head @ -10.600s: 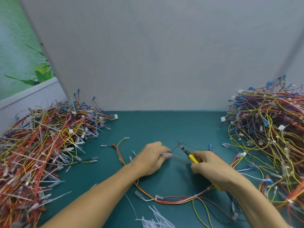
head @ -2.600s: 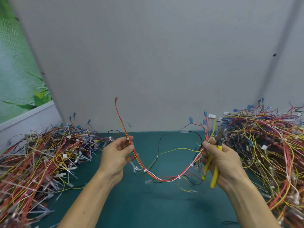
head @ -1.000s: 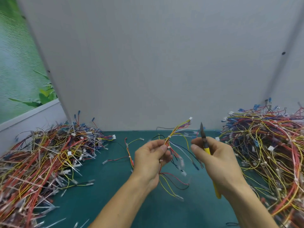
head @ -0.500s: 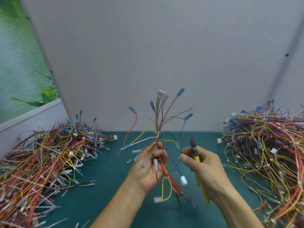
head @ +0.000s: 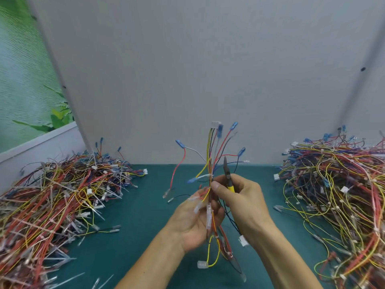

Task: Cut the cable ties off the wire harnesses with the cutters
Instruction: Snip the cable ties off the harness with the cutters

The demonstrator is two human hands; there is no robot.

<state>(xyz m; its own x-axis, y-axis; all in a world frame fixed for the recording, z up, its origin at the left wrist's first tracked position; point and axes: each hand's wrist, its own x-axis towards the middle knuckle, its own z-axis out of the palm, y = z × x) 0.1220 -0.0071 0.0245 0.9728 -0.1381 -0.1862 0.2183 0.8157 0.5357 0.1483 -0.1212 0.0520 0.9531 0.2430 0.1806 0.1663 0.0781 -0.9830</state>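
My left hand (head: 194, 222) grips a wire harness (head: 212, 163) upright above the green table, its red, yellow and black wires fanning up to blue terminals and a white connector. My right hand (head: 243, 201) holds the yellow-handled cutters (head: 227, 175), jaws pointing up just right of the bundle, while its thumb presses against the wires. A white cable tie (head: 205, 175) wraps the bundle just above my left fingers. The harness's lower ends hang down between my wrists.
A big heap of harnesses (head: 56, 205) covers the table's left side, and another heap (head: 337, 197) fills the right. Loose cut ties (head: 100, 280) lie at the near edge. A grey wall panel (head: 198, 69) stands behind the green table (head: 135, 226).
The harness went from lying stretched between my hands to standing bunched upright in my left hand. My right hand with the cutters moved in against the bundle.
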